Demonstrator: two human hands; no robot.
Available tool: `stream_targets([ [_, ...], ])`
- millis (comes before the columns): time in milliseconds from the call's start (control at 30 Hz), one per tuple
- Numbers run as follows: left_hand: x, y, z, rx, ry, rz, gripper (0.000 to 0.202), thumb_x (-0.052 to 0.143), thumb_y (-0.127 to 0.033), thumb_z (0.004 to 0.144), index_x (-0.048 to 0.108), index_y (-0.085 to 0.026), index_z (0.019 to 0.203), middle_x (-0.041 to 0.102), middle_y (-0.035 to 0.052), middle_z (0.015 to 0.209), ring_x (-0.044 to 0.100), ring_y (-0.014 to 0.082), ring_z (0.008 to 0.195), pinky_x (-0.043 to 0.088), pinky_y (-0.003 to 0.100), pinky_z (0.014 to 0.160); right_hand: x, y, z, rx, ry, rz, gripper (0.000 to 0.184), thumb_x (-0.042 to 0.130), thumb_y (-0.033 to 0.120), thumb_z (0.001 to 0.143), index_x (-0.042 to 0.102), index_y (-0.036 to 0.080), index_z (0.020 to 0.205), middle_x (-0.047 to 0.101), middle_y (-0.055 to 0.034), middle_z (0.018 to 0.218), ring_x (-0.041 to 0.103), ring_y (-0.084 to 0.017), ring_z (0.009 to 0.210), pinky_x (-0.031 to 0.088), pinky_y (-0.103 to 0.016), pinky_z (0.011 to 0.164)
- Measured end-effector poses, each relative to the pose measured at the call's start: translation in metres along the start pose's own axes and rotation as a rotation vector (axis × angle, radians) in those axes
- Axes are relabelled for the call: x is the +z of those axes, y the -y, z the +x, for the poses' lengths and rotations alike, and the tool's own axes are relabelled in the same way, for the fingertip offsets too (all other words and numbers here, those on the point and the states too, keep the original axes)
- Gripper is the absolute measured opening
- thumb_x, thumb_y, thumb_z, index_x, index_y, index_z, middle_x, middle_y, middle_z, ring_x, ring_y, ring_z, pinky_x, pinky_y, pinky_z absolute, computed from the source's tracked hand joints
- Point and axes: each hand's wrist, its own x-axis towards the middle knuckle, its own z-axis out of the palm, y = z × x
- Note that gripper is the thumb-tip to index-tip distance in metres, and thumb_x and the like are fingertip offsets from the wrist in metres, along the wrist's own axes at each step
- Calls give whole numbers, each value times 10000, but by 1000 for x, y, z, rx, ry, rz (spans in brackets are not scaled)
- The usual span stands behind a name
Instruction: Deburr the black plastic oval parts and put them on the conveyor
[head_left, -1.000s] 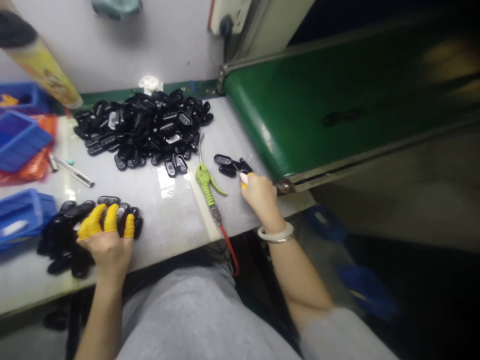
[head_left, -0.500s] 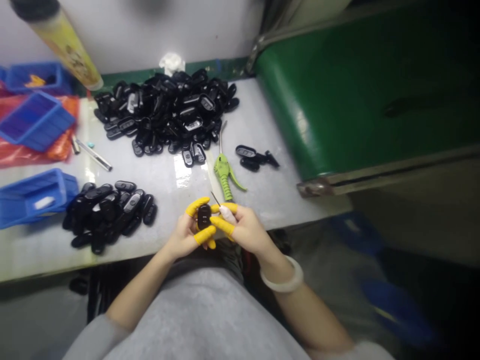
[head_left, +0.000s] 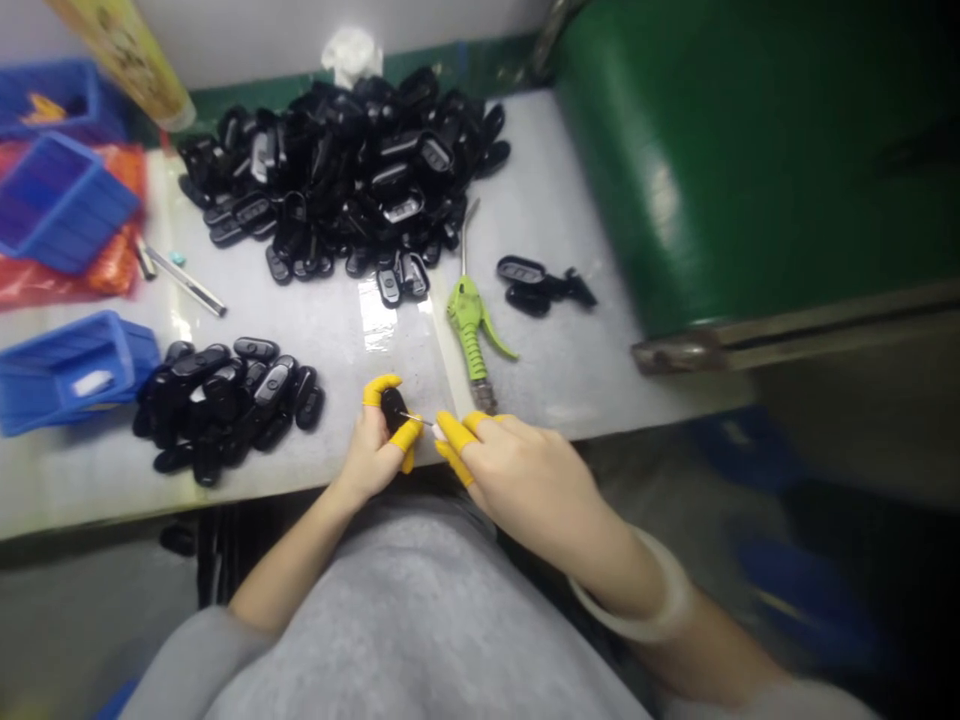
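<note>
My left hand (head_left: 369,450), with yellow finger cots on its fingers, grips a small black key fob shell (head_left: 391,404) near the table's front edge. My right hand (head_left: 529,478), in yellow cots too and wearing a pale bangle, is closed on a thin metal pick (head_left: 417,418) with a whitish handle, mostly hidden by the fingers. The pick's tip meets the fob; whether it goes inside cannot be made out. Just beyond the right hand lies a green air blow gun (head_left: 468,325).
A large heap of black fob shells (head_left: 337,170) fills the back; a smaller pile (head_left: 225,400) sits left beside a blue bin (head_left: 112,345). Loose black parts (head_left: 544,285) lie right of the blow gun. A green conveyor belt (head_left: 720,180) borders the table's right side.
My right hand has turned palm down and brought the pick's tip from pointing up and away across to the fob. The fob is tilted in my left hand. The view has shifted.
</note>
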Motion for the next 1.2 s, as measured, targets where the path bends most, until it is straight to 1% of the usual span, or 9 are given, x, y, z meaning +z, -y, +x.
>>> stream_targets([
  [100,-1,5,0,11,4,62,483,623,-333,887,369,-285,1296,529,-49,660,460,89,395,396,232,361,-1,1,2,-19,9,7,127,649,134,827,686,159,946,618,-5,683,584,-180,595,294,-303,512],
  [200,-2,9,0,43,-18,123,528,621,-341,891,354,-289,1344,523,-39,662,477,110,440,414,253,389,-3,1,3,-15,8,-4,87,654,136,825,677,152,907,606,-8,670,579,-181,575,280,-305,504],
  [367,-3,12,1,74,-25,185,555,603,-323,904,314,-277,1375,510,-44,644,475,114,453,415,258,409,-4,3,3,-15,27,1,40,603,144,862,639,160,860,598,-10,656,572,-186,550,245,-310,496],
  [467,-3,12,1,85,-17,190,526,596,-290,902,316,-278,1347,515,-42,676,480,104,457,423,253,420,-4,3,3,1,67,16,67,573,154,885,605,174,829,607,-13,674,577,-188,554,234,-310,501],
  [667,-3,14,2,112,-6,212,416,585,-249,890,369,-266,1244,524,-31,738,506,107,520,434,251,476,-5,1,7,17,209,49,85,543,154,900,587,178,831,617,-23,692,594,-203,561,217,-306,499],
  [800,-5,14,5,114,3,258,366,583,-224,868,390,-239,1178,498,-55,693,482,97,523,404,236,499,-4,1,12,29,318,54,94,524,156,906,601,169,854,611,-27,672,561,-190,508,195,-299,485],
  [1000,-6,9,8,125,-29,289,349,588,-196,827,404,-218,1122,472,-56,695,472,97,540,389,245,523,-7,12,14,-1,338,-16,126,516,87,874,628,144,864,617,-50,694,573,-190,563,193,-305,494],
  [1100,-6,7,9,126,-43,315,352,597,-198,810,412,-213,1109,458,-54,686,474,106,541,379,253,519,-7,19,16,31,354,-55,169,497,69,869,647,125,924,633,-72,713,591,-203,587,199,-308,498],
  [1200,-6,7,9,132,-56,329,349,598,-197,806,416,-211,1103,470,-48,680,490,116,551,382,261,524,-5,17,19,65,393,-11,180,472,89,888,647,121,915,638,-79,719,585,-189,572,203,-306,494],
])
